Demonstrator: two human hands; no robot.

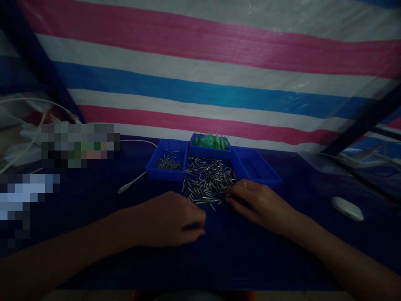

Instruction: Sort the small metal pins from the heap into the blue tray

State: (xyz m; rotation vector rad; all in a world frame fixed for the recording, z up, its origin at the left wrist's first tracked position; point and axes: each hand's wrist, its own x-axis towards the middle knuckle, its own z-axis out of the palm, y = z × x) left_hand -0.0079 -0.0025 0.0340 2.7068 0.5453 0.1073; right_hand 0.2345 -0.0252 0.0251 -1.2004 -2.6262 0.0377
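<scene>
A loose heap of small metal pins [206,179] lies on the dark blue table [250,255]. My left hand [171,219] rests just below the heap with its fingers curled under; what they hold is hidden. My right hand [258,202] lies at the heap's right edge, fingertips pinched together on the pins. Behind the heap stand three blue trays: the left tray [163,173] holds several pins, the middle tray [209,151] holds green pieces, the right tray [263,177] looks empty.
A white cable [131,183] runs across the table left of the trays. A white oval object [347,208] lies at the right. A striped pink, white and blue tarp [219,75] hangs behind the table. Dark frame bars slant at both sides.
</scene>
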